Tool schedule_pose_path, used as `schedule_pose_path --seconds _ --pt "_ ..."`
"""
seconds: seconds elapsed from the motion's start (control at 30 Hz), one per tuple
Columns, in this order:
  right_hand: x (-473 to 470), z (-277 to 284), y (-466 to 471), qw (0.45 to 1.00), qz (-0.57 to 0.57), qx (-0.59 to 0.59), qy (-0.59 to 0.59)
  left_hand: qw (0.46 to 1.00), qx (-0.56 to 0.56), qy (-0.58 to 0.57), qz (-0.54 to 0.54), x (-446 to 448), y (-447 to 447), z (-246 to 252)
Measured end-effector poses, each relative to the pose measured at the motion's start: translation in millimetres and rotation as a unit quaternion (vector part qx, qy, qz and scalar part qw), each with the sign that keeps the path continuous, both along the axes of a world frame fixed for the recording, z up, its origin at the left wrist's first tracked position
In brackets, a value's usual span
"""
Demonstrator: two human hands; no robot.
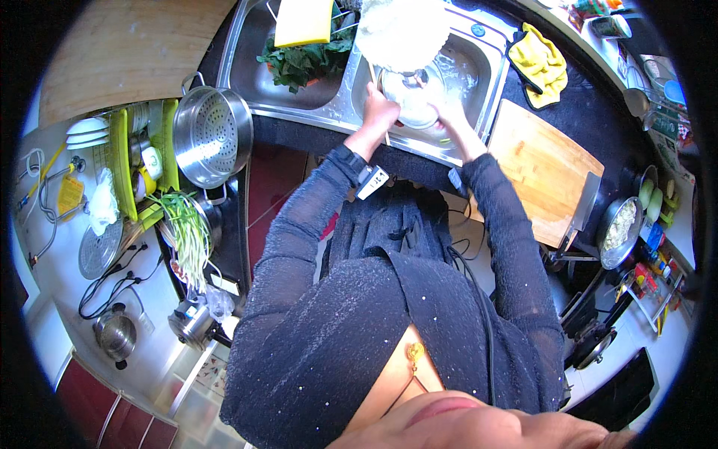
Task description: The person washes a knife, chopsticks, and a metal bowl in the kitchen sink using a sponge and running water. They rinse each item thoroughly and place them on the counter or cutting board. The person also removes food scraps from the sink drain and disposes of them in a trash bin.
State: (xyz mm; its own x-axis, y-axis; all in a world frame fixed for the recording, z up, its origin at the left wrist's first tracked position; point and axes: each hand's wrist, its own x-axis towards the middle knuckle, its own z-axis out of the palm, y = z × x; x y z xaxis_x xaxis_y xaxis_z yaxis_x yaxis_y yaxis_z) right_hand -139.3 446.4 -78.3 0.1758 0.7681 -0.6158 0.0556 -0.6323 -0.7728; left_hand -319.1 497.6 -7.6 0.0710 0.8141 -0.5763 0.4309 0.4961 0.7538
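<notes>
Both my hands are over the right basin (482, 84) of a steel double sink. My left hand (380, 114) is closed around a thin wooden stick (387, 138), perhaps a chopstick, which shows above and below the fist. That hand also rests against the left side of a round, shiny dish or lid (412, 106). My right hand (449, 117) grips its right edge, the fingers partly washed out by glare. Just beyond, a large white round thing (404, 33) is overexposed, so its kind is unclear. Water or wet shine shows in the basin.
Leafy greens (305, 70) lie in the left basin, under a yellow-edged board (303, 22). A steel steamer pot (213, 134) stands left. On the right are a yellow cloth (538, 64), a wooden cutting board (541, 168), a cleaver (583, 207) at its edge and a food-filled bowl (620, 230).
</notes>
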Motion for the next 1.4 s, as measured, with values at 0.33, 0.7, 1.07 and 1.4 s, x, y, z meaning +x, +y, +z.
schedule_pose_path --seconds 0.33,0.7,1.07,1.4 --pt "70.0 123.4 52.4 0.948 0.272 -0.143 -0.08 0.929 -0.219 -0.289 -0.071 -35.8 -6.5 0.4" --pt "18.3 195.9 9.9 0.73 0.302 0.193 -0.583 0.95 -0.185 -0.249 -0.032 48.9 1.9 -49.0" --pt "23.8 192.4 5.8 0.751 0.259 0.228 -0.563 0.888 -0.301 -0.338 0.077 38.5 4.4 -43.1" --pt "18.8 66.9 -33.4 0.988 -0.071 0.129 0.039 0.979 -0.093 -0.181 -0.033 -5.6 -12.1 -15.1"
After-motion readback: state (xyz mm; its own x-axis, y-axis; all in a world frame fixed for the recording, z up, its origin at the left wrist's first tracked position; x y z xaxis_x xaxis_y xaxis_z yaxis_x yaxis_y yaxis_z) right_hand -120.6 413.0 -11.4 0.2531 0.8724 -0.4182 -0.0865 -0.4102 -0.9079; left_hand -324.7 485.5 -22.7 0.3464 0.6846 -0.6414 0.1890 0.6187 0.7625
